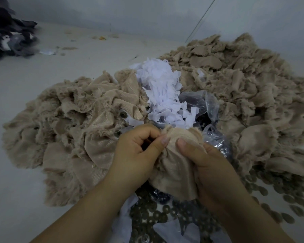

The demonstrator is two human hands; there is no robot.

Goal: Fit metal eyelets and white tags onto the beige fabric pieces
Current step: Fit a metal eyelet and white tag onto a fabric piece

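fabric piece: a soft beige woven piece (174,165) with frayed, fuzzy edges, bunched into a rounded bundle between both hands, low in the middle of the view, above the scattered eyelets.
left hand: the left hand (139,155) has its fingers (144,133) curled in and the thumb pressed against the upper left edge of the piece, pinching it.
right hand: the right hand (205,165) wraps the right side of the piece, thumb flat on the front of the cloth, the other fingers hidden behind it.
eyelets: small flat metal rings (165,213), dull bronze-grey with round holes, strewn thickly under the wrists and trailing off to the right.
white tags: a loose heap of thin white strips (161,92), crumpled and curling, just beyond the hands.
plastic bag: a clear, crinkled bag (200,104) beside the tags, dark small parts showing through it.
left pile: beige pieces (74,130) lying in ruffled folds, twill ribbing visible, a few with eyelets already in them.
right pile: a taller mound of beige pieces (244,88), ragged at the edges.
floor: a pale, smooth floor (33,81) carries everything.
dark cloth: a heap of grey-black fabric (9,37) far off at the upper left.
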